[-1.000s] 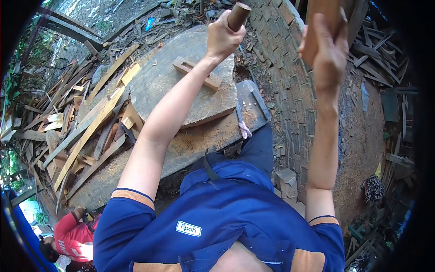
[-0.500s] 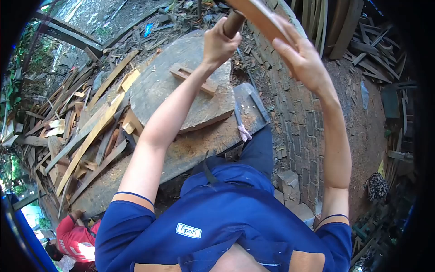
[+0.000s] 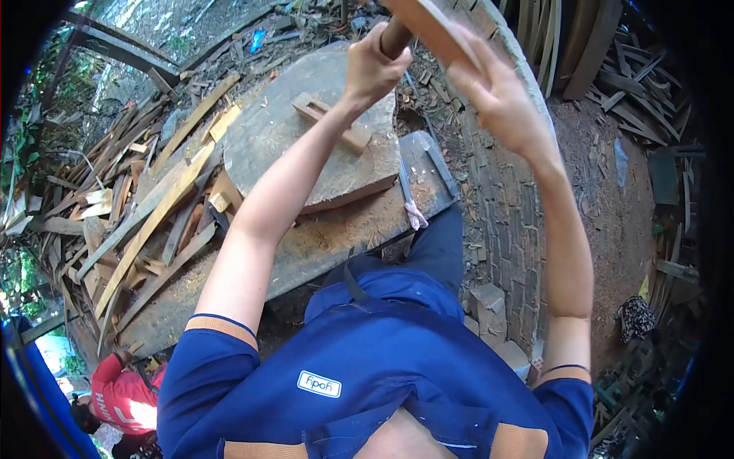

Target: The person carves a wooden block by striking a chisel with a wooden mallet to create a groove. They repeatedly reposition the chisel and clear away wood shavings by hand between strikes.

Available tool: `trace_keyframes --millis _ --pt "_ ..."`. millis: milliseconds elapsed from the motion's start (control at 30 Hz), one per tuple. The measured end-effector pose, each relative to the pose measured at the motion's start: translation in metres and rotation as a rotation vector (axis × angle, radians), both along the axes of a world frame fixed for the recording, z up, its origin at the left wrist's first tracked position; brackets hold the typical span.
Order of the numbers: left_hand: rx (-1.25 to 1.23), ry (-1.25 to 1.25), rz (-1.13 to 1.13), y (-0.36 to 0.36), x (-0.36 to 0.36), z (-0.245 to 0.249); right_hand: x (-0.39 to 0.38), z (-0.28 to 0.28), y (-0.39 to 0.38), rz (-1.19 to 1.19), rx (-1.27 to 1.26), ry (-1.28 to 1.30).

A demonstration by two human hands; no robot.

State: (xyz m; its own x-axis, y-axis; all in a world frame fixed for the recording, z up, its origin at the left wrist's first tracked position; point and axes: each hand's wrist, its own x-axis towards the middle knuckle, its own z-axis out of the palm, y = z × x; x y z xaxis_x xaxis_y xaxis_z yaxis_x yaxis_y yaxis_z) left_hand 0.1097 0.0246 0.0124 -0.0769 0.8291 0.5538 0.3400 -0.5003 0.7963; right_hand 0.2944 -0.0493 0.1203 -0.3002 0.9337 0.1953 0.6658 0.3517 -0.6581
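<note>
My left hand (image 3: 376, 67) is closed around a brown round wooden handle (image 3: 395, 38) near the top edge. Beside it, a flat reddish-brown piece of wood (image 3: 434, 30) slants down to the right, its upper end cut off by the frame. Against this piece lies my right hand (image 3: 501, 103), its fingers stretched out and blurred by motion. How the handle and the flat piece join is hidden. Beneath my left forearm, a wooden block with a slot (image 3: 312, 109) rests on a thick round wood slab (image 3: 267, 153).
The slab sits on a sawdust-covered bench (image 3: 336, 222). Scrap wood strips (image 3: 145, 214) pile up at left. A brick strip (image 3: 497, 206) runs along the right. At lower left is a person in a red shirt (image 3: 122, 398). More boards (image 3: 634, 92) lie at upper right.
My right hand has shifted slightly up and left along the flat wood piece. My left hand keeps its hold on the handle. The person in red has moved slightly.
</note>
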Motion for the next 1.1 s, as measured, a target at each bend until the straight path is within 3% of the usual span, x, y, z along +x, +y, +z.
trace_keyframes --millis 67,133,167,267,467,533,600,700,800,933,1000,1033,1100 --pt "0.014 -0.041 -0.021 0.006 0.003 0.0 0.009 -0.001 -0.002 0.011 -0.026 0.001" --pt "0.025 -0.045 -0.009 -0.001 -0.003 0.0 0.007 0.005 -0.013 -0.071 -0.228 0.207" --pt "0.032 -0.032 0.006 -0.004 -0.008 -0.001 0.002 -0.004 -0.019 -0.107 -0.215 0.373" --pt "0.146 -0.108 0.129 -0.012 -0.024 0.001 -0.007 -0.035 -0.033 -0.198 -0.349 0.531" --pt "0.04 -0.588 0.247 -0.021 -0.076 -0.007 -0.029 -0.115 -0.079 -0.072 -0.579 0.455" --pt "0.0 -0.789 0.339 -0.027 -0.094 -0.012 -0.037 -0.121 -0.091 -0.063 -0.719 0.471" --pt "-0.043 -0.824 0.446 -0.034 -0.114 -0.026 -0.041 -0.129 -0.096 -0.014 -0.819 0.484" --pt "-0.044 -0.98 0.494 -0.045 -0.134 -0.051 -0.042 -0.133 -0.1 -0.028 -0.8 0.475" --pt "-0.009 -0.958 0.332 -0.059 -0.138 -0.056 -0.041 -0.134 -0.101 -0.046 -0.828 0.464" --pt "0.017 -0.857 0.15 -0.07 -0.128 -0.012 -0.029 -0.145 -0.088 -0.066 -0.637 0.456" --pt "0.074 -0.479 0.108 -0.07 -0.129 0.003 -0.022 -0.153 -0.082 0.023 -0.315 0.409" --pt "0.149 -0.472 0.11 -0.066 -0.126 0.009 -0.025 -0.125 -0.085 -0.087 -0.596 0.475" --pt "0.112 -0.441 0.134 -0.064 -0.125 0.022 -0.023 -0.121 -0.085 -0.109 -0.598 0.482"
